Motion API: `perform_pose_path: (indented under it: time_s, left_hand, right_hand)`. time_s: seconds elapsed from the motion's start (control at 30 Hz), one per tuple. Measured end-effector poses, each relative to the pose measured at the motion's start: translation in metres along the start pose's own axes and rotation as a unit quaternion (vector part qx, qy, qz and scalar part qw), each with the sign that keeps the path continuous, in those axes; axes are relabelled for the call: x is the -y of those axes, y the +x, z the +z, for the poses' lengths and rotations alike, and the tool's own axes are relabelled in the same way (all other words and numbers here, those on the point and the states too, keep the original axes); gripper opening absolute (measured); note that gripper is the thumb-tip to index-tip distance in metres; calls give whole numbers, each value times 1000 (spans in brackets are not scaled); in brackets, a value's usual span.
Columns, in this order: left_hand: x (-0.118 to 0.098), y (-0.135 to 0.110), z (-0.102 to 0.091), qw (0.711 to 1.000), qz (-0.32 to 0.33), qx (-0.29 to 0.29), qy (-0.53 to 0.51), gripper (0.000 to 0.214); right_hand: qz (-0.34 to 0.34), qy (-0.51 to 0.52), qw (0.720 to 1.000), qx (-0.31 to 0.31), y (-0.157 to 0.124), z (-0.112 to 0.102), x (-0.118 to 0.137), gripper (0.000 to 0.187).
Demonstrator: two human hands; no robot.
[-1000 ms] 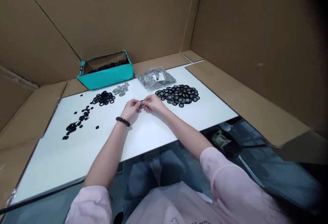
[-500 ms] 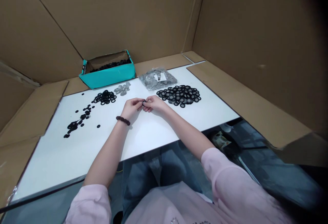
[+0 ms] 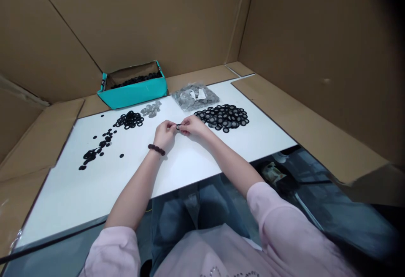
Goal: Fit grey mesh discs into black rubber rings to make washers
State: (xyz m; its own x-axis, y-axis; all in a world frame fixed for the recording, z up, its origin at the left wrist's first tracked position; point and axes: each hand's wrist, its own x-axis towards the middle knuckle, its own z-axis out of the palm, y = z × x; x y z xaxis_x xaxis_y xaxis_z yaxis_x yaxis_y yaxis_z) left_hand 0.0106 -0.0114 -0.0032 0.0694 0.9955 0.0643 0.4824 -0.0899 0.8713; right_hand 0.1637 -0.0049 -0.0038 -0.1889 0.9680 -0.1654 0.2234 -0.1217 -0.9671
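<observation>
Between my two hands, above the white tabletop, is a small black ring [image 3: 178, 127] with a paler middle. My left hand [image 3: 165, 134] pinches its left side, a dark beaded band around that wrist. Fingers of my right hand [image 3: 191, 126] are closed on the ring's right side and hide part of it. Just right of my right hand lies a pile of black rings with grey centres [image 3: 225, 117]. Left of my left hand are a heap of black rings [image 3: 129, 119] and a small cluster of clear-grey discs [image 3: 151, 109].
A teal box [image 3: 134, 93] filled with black pieces stands at the back left. Beside it lies a clear bag of grey discs [image 3: 195, 96]. Small black discs [image 3: 90, 155] are scattered on the left of the white table [image 3: 120, 184]. Cardboard walls [image 3: 164, 19] enclose the table.
My left hand has shifted slightly right and its fingers have drawn in. The ring now shows flatter between both hands. The piles look the same.
</observation>
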Motion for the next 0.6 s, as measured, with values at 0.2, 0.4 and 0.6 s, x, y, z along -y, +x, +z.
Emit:
perform_pose_path:
  time_s: [0.2,0.4,0.6]
  left_hand:
    - [0,1,-3,994,-45,56,-87,10]
    - [0,1,2,988,-61,25,-139,9]
    - [5,3,3,991,-14,-26,-129,19]
  right_hand:
    - [10,124,991,47,0,0,-1,20]
    - [29,166,985,33,0,0,0,22]
    - [62,236,969,40,3,1,2,20]
